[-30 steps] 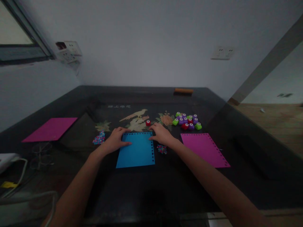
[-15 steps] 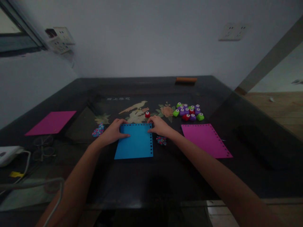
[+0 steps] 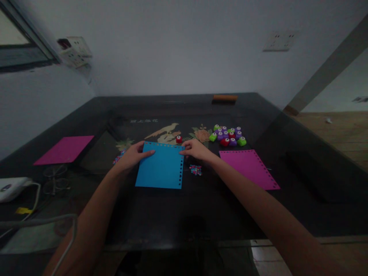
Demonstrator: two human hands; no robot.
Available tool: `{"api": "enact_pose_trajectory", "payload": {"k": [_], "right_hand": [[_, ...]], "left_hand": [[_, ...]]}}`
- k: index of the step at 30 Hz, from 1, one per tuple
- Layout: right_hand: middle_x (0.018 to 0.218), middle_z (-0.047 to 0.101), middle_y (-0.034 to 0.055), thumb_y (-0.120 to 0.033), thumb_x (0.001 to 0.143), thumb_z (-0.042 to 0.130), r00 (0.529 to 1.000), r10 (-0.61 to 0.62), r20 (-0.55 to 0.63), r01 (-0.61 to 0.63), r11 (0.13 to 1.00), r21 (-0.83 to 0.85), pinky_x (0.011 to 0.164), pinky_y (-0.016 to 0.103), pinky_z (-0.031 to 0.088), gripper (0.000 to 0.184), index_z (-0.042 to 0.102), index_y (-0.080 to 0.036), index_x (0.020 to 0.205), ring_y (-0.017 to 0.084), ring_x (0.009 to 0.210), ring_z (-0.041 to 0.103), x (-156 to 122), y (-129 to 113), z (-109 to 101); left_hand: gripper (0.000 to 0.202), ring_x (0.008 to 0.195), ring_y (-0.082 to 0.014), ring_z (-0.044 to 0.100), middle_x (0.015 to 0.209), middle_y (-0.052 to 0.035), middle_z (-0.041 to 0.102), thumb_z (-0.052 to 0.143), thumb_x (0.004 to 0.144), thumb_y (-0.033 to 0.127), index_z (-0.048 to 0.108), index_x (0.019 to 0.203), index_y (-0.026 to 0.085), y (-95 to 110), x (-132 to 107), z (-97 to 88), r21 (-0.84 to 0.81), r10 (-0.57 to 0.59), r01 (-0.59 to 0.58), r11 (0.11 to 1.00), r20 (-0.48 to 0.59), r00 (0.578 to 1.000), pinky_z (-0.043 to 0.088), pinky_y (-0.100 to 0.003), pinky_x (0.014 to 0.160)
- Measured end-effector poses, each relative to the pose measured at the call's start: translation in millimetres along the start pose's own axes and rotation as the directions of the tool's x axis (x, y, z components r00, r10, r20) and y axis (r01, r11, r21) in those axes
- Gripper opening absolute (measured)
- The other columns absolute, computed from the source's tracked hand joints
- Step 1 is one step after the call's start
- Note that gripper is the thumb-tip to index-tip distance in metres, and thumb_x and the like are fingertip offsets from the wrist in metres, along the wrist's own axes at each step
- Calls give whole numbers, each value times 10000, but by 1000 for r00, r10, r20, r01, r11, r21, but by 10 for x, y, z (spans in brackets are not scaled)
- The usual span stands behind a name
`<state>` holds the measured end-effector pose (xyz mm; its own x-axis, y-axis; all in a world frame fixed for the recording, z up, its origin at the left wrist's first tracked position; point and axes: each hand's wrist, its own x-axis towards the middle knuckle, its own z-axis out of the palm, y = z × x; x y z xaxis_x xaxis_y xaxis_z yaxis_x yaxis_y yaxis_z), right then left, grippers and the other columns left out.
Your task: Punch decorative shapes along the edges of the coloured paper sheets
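Holding blue sheet point(image 3: 159, 168): left hand point(image 3: 132, 155), right hand point(image 3: 196, 149); white lettering point(image 3: 143, 120) illegible.

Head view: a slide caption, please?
Left hand and right hand grip the far corners of a hole-edged blue sheet.

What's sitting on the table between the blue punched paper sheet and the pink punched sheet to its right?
In the head view, a small heap of multicoloured paper bits lies there, near the right hand holding the blue punched paper sheet.
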<state>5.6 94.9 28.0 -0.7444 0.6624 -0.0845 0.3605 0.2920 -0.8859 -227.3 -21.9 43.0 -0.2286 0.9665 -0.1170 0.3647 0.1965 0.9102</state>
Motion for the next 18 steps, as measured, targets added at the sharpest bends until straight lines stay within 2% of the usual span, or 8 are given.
{"api": "enact_pose_trajectory", "payload": {"k": [4, 6, 11, 18], "right_hand": [[626, 587, -11, -206, 758, 647, 1000, -17, 5, 16, 995, 99, 606, 260, 437, 122, 552, -177, 688, 110, 577, 550, -9, -61, -109], [627, 583, -13, -212, 755, 649, 999, -33, -8, 33, 989, 141, 618, 263, 441, 111, 563, -173, 695, 107, 579, 543, -19, -85, -181], [574, 550, -27, -252, 742, 669, 992, -90, -84, 101, 984, 144, 579, 257, 398, 159, 560, -174, 656, 108, 573, 514, -68, -126, -356], [612, 539, -27, -249, 742, 665, 987, -105, -118, 130, 967, 219, 604, 263, 428, 157, 551, -181, 659, 111, 612, 508, -127, -160, -482]], "left_hand": [[465, 865, -255, 686, 1047, -105, 702, 770, 657, 386, 606, 1049, 197, 63, -65, 67, -314, -143, 148, 938, 40, 989, 576, -387, 739], [461, 908, -265, 687, 1066, -111, 704, 779, 671, 351, 608, 1072, 201, 84, -98, 94, -388, -211, 228, 893, 87, 974, 582, -392, 766], [528, 994, -284, 675, 1080, -103, 714, 785, 683, 379, 598, 1152, 223, 101, -170, 151, -329, -248, 315, 890, 230, 941, 578, -402, 820], [600, 1060, -302, 649, 1121, -108, 705, 798, 656, 367, 584, 1201, 236, 66, -225, 271, -246, -180, 273, 930, 342, 922, 569, -392, 831]]}}
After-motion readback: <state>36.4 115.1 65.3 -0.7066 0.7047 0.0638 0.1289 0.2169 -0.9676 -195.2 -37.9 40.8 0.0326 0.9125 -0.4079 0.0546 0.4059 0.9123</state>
